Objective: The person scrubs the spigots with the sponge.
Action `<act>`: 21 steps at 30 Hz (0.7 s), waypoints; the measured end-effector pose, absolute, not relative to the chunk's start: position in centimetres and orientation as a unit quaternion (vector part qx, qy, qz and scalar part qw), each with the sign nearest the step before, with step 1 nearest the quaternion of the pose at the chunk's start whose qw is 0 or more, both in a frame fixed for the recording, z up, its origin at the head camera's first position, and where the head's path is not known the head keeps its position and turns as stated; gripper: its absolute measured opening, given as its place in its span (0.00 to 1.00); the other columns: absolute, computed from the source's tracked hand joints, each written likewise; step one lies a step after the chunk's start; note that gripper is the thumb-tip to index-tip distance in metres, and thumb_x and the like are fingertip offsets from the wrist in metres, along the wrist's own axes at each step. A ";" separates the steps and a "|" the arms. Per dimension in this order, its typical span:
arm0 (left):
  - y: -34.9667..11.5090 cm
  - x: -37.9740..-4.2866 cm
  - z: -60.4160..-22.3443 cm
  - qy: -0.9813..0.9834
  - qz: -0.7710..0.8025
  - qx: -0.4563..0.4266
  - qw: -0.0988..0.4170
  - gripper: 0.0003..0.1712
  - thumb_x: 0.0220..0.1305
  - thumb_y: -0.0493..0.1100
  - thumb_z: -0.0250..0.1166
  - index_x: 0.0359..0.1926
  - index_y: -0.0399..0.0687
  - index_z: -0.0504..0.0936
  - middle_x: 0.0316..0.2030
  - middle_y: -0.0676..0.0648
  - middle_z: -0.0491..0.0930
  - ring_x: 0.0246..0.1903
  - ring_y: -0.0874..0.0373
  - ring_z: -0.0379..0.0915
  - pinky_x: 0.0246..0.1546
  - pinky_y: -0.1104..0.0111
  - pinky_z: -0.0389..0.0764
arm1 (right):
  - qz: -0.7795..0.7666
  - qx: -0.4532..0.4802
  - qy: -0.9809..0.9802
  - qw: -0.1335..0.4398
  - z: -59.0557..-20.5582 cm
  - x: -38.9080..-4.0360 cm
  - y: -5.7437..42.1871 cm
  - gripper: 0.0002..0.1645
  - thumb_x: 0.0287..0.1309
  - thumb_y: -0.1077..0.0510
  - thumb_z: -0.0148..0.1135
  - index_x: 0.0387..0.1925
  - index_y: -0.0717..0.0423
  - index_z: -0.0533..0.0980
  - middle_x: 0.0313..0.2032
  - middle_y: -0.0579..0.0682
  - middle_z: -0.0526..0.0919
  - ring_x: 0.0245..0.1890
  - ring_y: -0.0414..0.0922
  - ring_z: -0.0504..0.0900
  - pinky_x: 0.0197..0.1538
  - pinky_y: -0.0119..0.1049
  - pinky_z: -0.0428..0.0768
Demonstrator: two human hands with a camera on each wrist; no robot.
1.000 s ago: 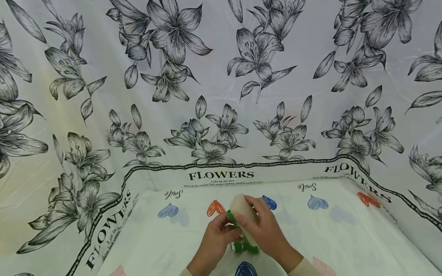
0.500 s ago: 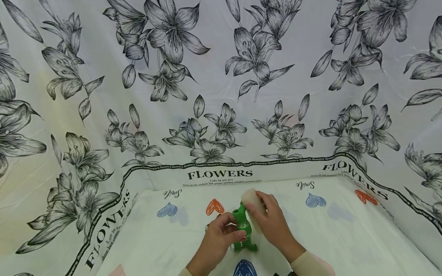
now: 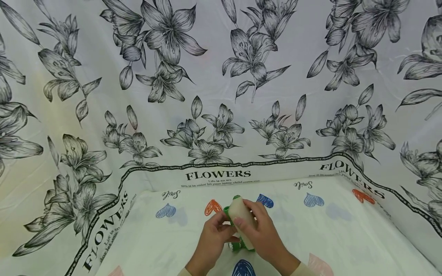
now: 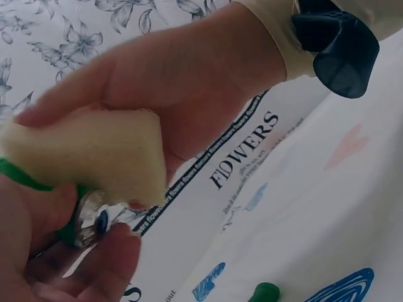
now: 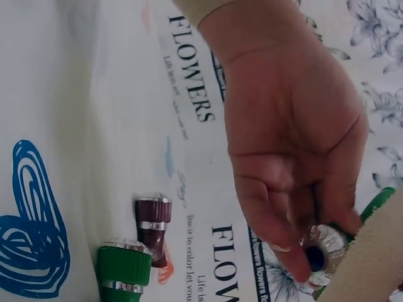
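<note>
Over the near middle of a white heart-printed cloth [image 3: 157, 234], the left hand [image 3: 211, 239] curls round a green plastic fitting [image 3: 226, 210] with silvery metal, seemingly steadying it; the right hand [image 3: 264, 232] grips a cream sponge block [image 3: 239, 211], apparently so its face meets the fitting.

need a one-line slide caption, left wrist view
Right hand holds a sponge at a silver-ended green piece, gripped in the left hand.

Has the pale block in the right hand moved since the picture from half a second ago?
Yes: in the head view, the pale block has moved left and slightly down, nearer to the printed orange heart.
</note>
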State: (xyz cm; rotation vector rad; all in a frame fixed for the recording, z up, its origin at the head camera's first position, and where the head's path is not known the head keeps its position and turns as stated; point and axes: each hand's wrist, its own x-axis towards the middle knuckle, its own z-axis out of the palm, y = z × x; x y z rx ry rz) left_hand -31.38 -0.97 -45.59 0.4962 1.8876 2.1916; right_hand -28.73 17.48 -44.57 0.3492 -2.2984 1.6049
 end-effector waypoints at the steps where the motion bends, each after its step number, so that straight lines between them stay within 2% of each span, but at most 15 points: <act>1: -1.0 -31.4 -45.6 0.638 0.746 0.163 0.097 0.23 0.76 0.35 0.68 0.67 0.33 0.79 0.57 0.39 0.83 0.51 0.46 0.86 0.46 0.56 0.91 | 0.561 0.135 -0.801 0.159 -44.5 -28.6 17.3 0.35 0.74 0.45 0.71 0.76 0.51 0.74 0.54 0.46 0.75 0.50 0.50 0.75 0.46 0.41 0.83; 4: -1.0 -31.3 -45.6 0.633 0.756 0.146 0.083 0.28 0.76 0.34 0.68 0.73 0.35 0.76 0.63 0.38 0.80 0.54 0.46 0.85 0.50 0.58 0.90 | 0.560 0.165 -0.795 0.168 -44.3 -28.2 17.0 0.37 0.73 0.48 0.73 0.76 0.52 0.73 0.54 0.46 0.75 0.51 0.50 0.76 0.48 0.42 0.83; 9: -0.8 -31.2 -45.4 0.634 0.761 0.122 0.064 0.33 0.72 0.32 0.70 0.75 0.36 0.73 0.68 0.37 0.77 0.58 0.46 0.82 0.54 0.61 0.87 | 0.567 0.184 -0.783 0.176 -44.1 -28.1 16.7 0.36 0.73 0.50 0.73 0.76 0.51 0.72 0.55 0.47 0.74 0.52 0.51 0.76 0.49 0.42 0.84; 14: -0.8 -31.1 -45.3 0.637 0.760 0.116 0.048 0.30 0.73 0.35 0.71 0.72 0.39 0.76 0.65 0.38 0.79 0.59 0.44 0.82 0.54 0.61 0.88 | 0.570 0.167 -0.786 0.170 -44.1 -28.1 16.7 0.36 0.74 0.49 0.73 0.76 0.52 0.73 0.55 0.46 0.75 0.53 0.50 0.76 0.52 0.43 0.84; 21: -1.0 -30.9 -45.0 0.633 0.761 0.141 0.012 0.29 0.75 0.37 0.72 0.71 0.39 0.73 0.60 0.37 0.80 0.56 0.46 0.84 0.50 0.57 0.90 | 0.584 0.114 -0.789 0.151 -44.5 -28.7 17.2 0.33 0.74 0.45 0.71 0.74 0.51 0.76 0.53 0.47 0.77 0.50 0.50 0.77 0.44 0.38 0.86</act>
